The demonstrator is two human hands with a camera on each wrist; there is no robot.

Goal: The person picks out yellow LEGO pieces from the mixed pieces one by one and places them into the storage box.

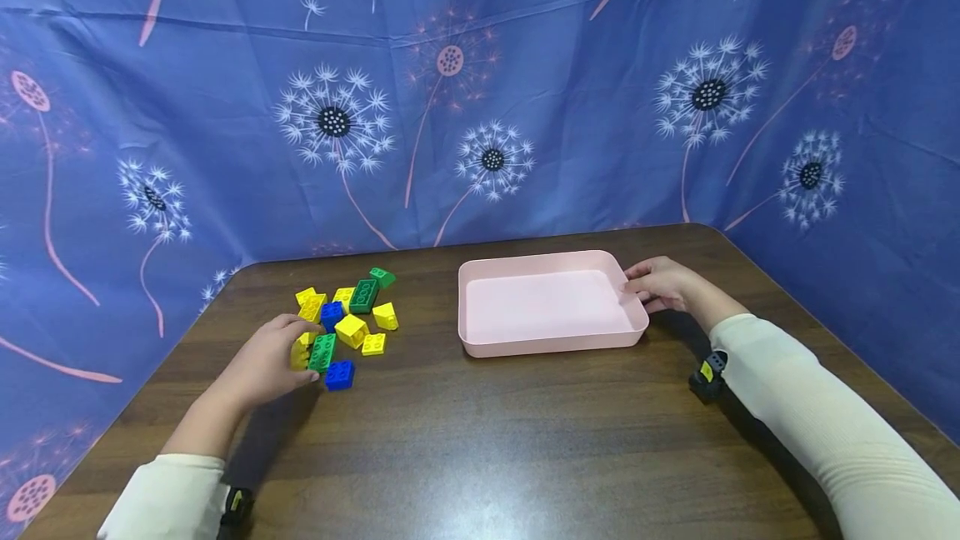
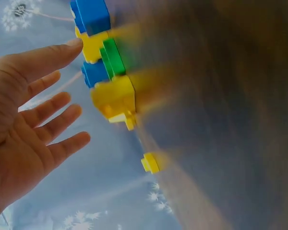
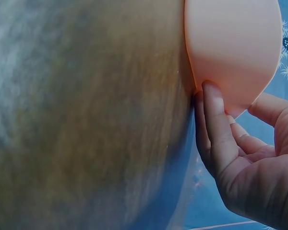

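Hovering by the blocks [image 1: 351, 331] near the left edge of the worktop [image 1: 450, 440], the left hand [image 1: 262, 361] has loose, empty fingers; the right hand [image 1: 669, 283] grips the tray [image 1: 555, 344] nearer the right edge. Block-picking looks in hand; next probably calls for pinching one.

My right hand [image 3: 252, 177] grips the end of the pink tray [image 3: 235, 43] on the wood-grain table [image 3: 86, 120], blue dandelion-print cloth [image 3: 206, 206] beyond.
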